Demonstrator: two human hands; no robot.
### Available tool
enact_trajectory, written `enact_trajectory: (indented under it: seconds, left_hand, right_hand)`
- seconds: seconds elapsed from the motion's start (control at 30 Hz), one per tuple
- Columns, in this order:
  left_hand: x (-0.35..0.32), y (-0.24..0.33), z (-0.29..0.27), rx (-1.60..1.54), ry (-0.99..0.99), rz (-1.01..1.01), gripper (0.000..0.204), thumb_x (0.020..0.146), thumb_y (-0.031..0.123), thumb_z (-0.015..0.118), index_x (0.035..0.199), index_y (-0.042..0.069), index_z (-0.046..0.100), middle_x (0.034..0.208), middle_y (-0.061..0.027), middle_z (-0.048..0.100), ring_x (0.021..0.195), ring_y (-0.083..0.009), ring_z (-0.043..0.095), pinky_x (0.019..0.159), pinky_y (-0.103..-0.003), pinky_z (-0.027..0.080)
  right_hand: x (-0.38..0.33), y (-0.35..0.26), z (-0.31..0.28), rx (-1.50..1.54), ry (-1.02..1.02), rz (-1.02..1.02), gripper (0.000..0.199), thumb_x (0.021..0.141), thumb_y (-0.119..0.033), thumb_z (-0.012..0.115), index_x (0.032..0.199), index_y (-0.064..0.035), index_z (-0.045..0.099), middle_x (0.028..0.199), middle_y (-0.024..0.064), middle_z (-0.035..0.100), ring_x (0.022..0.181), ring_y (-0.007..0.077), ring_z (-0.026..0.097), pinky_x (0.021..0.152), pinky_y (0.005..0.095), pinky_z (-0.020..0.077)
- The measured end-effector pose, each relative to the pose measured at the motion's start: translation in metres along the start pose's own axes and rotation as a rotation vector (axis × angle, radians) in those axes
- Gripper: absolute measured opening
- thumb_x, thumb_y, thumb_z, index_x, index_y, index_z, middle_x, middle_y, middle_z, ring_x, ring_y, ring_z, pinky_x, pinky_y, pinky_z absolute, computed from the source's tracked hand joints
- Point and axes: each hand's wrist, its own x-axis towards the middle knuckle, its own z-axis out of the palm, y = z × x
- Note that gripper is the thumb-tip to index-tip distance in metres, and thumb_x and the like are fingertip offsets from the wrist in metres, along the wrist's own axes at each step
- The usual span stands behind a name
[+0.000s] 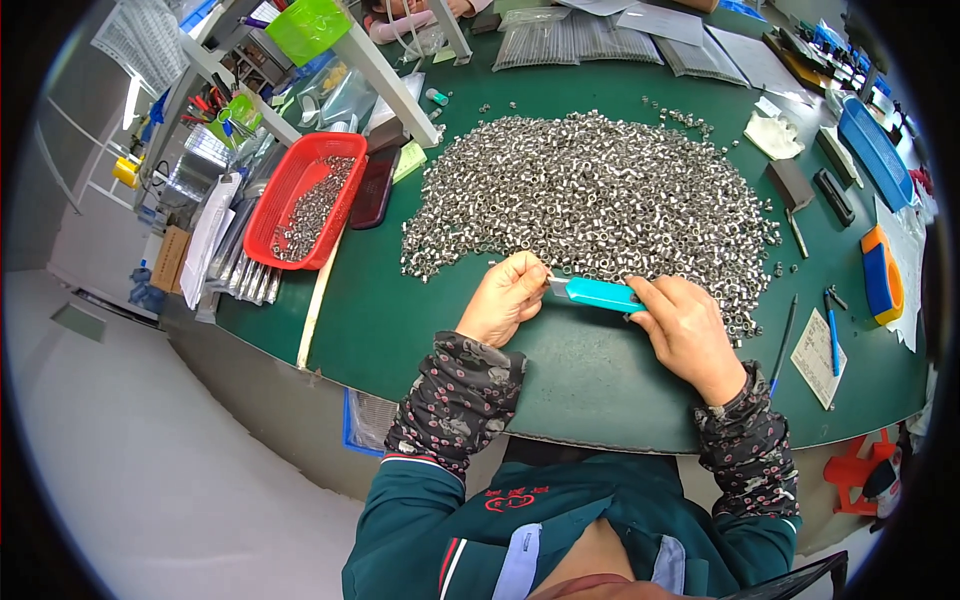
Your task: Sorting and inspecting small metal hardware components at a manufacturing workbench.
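My right hand grips a teal box cutter by its handle, the blade pointing left. At the blade's tip, my left hand is closed in a pinch of thumb and forefinger. Whatever sits in that pinch is too small and too covered to make out. Just beyond both hands spreads a wide heap of small silvery metal rings on the green table. The knife is held over the near edge of this heap.
A red basket with more rings stands left, beside a dark phone. To the right lie a blue tray, a blue-and-orange tape dispenser, pens and a paper slip. A white shelf post rises at back left; another person sits beyond.
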Motion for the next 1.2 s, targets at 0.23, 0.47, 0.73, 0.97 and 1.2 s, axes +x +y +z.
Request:
enact_trajectory:
  seconds: [0.23, 0.47, 0.73, 0.97, 1.2]
  left_hand:
    - [0.000, 0.002, -0.001, -0.027, -0.020, -0.043, 0.017, 0.083, 0.020, 0.046, 0.075, 0.005, 0.047, 0.056, 0.0035, 0.034, 0.043, -0.0018, 0.024, 0.037, -0.015, 0.019]
    - [0.000, 0.001, -0.002, -0.087, 0.008, -0.077, 0.015, 0.083, 0.018, 0.046, 0.079, 0.004, 0.048, 0.060, 0.0016, 0.040, 0.042, -0.0013, 0.027, 0.036, -0.014, 0.021]
    - [0.005, 0.001, -0.008, -0.117, 0.100, 0.012, 0.018, 0.083, 0.018, 0.045, 0.081, 0.001, 0.049, 0.064, 0.0005, 0.038, 0.047, -0.0023, 0.028, 0.038, -0.014, 0.022]
    - [0.006, 0.002, -0.006, -0.095, 0.142, 0.032, 0.016, 0.083, 0.017, 0.045, 0.083, 0.001, 0.049, 0.066, -0.0001, 0.041, 0.047, -0.0026, 0.028, 0.038, -0.014, 0.023]
    - [0.004, 0.002, -0.005, -0.141, 0.113, 0.053, 0.012, 0.083, 0.013, 0.045, 0.087, 0.001, 0.048, 0.071, -0.0015, 0.046, 0.046, -0.0012, 0.031, 0.037, -0.013, 0.024]
  right_hand:
    - [0.001, 0.001, 0.000, -0.084, 0.031, -0.063, 0.035, 0.062, -0.011, 0.061, 0.094, -0.0026, 0.050, 0.068, 0.0067, 0.046, 0.062, 0.0213, 0.046, 0.056, 0.0319, 0.0376]
    - [0.005, 0.000, -0.005, -0.131, 0.130, -0.086, 0.037, 0.059, -0.009, 0.062, 0.094, -0.0024, 0.051, 0.066, 0.0054, 0.045, 0.060, 0.0197, 0.045, 0.053, 0.0307, 0.0354]
    - [-0.010, -0.016, 0.002, -0.176, -0.177, -0.232, 0.033, 0.058, -0.010, 0.061, 0.089, -0.0037, 0.053, 0.063, 0.0051, 0.043, 0.058, 0.0203, 0.045, 0.052, 0.0304, 0.0342]
    - [-0.008, -0.022, -0.002, -0.103, -0.234, -0.207, 0.031, 0.059, -0.009, 0.061, 0.087, -0.0027, 0.052, 0.060, 0.0055, 0.041, 0.055, 0.0188, 0.047, 0.048, 0.0312, 0.0379]
    - [-0.004, -0.019, -0.003, 0.042, -0.019, -0.005, 0.034, 0.059, -0.011, 0.063, 0.090, -0.0045, 0.052, 0.060, 0.0075, 0.044, 0.052, 0.0231, 0.047, 0.046, 0.0332, 0.0378]
